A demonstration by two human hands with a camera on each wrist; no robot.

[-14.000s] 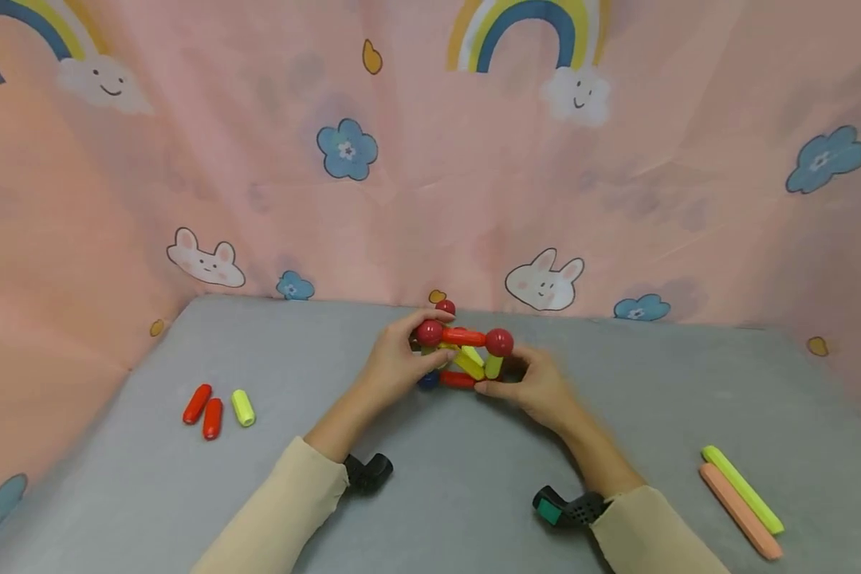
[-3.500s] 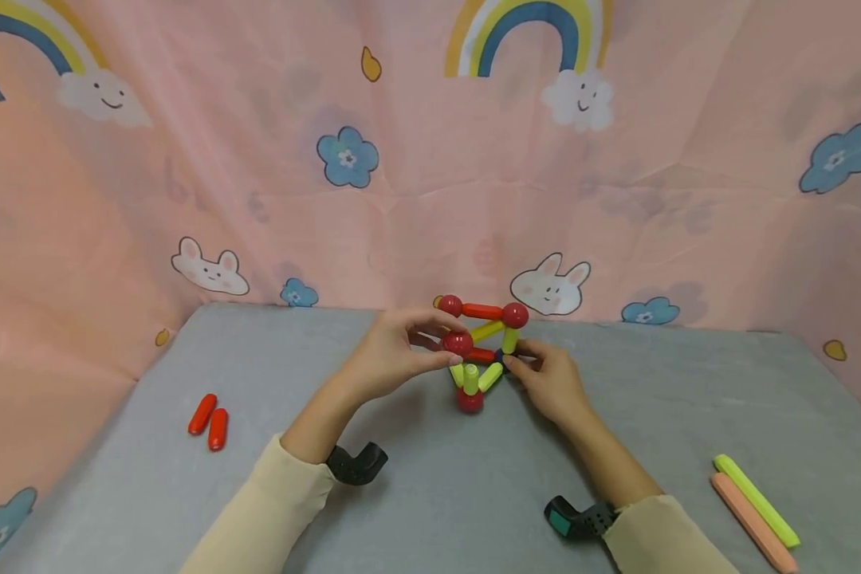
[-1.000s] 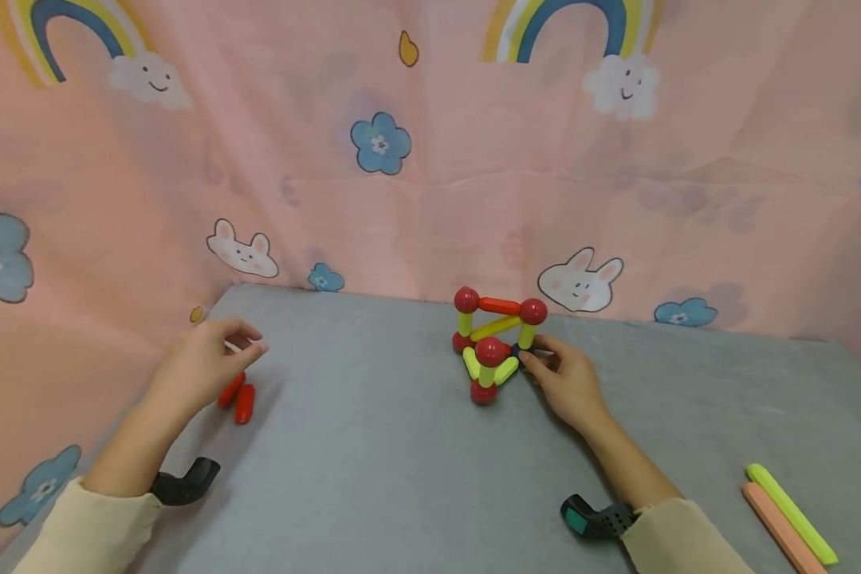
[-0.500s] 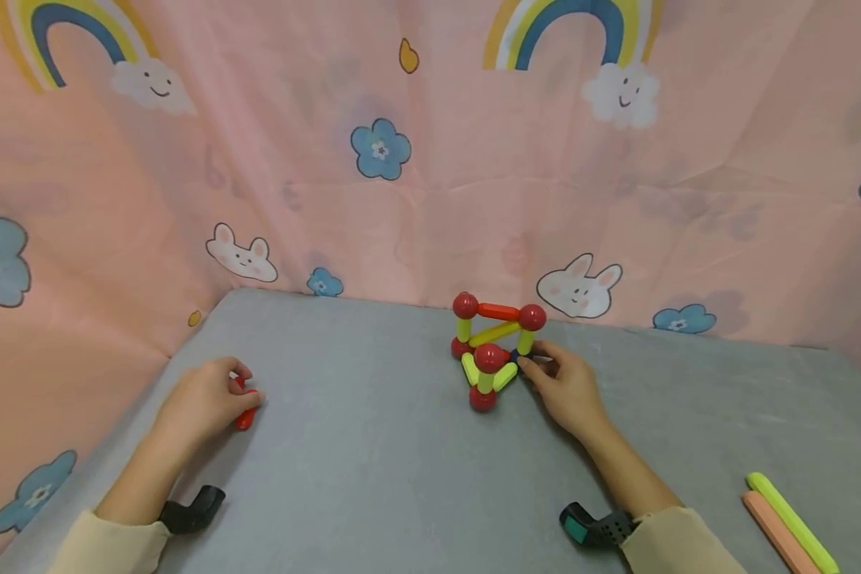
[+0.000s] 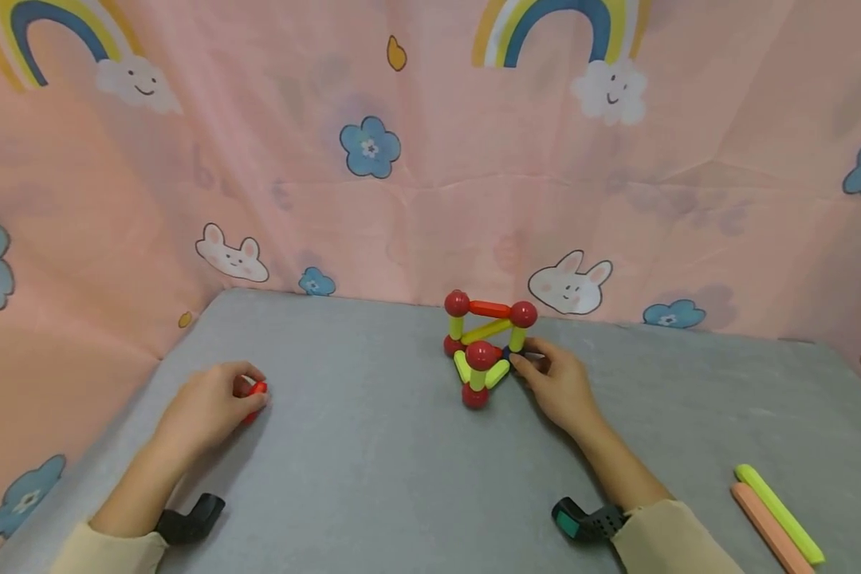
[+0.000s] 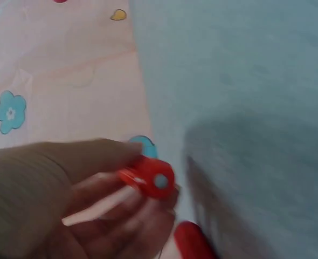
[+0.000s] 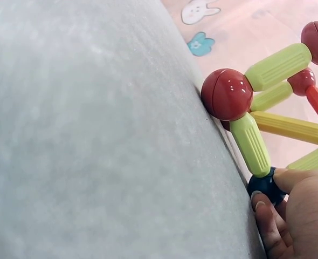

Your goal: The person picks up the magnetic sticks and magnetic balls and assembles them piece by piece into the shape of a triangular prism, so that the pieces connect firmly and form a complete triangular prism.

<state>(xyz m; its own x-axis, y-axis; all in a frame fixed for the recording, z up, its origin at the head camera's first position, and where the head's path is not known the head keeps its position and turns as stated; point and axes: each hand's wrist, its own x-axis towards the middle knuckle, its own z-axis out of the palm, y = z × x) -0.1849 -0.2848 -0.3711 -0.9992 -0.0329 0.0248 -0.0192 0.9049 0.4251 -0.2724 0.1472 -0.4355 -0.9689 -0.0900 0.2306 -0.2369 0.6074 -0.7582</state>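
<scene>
At the table's left side my left hand (image 5: 204, 406) pinches a red magnetic rod (image 6: 145, 175) between thumb and fingers, its metal end facing the left wrist camera. A second red rod (image 6: 191, 240) lies just below, mostly hidden by the hand in the head view. Right of centre stands a frame of magnetic rods and balls, with a red ball (image 5: 481, 355) atop the front upright yellow-green rod (image 7: 250, 148) and a red rod (image 5: 489, 308) bridging the two rear top balls. My right hand (image 5: 563, 387) grips the frame's dark blue bottom ball (image 7: 264, 186).
Two long sticks, one yellow-green (image 5: 778, 514) and one salmon (image 5: 771, 526), lie at the right of the grey table (image 5: 373, 478). A pink patterned cloth (image 5: 430, 223) hangs behind and along the left.
My left hand left the frame's front red ball, moved left to the loose red rods and picked one up. The small yellow-green rod once beside them is gone from there. My right hand stays put.
</scene>
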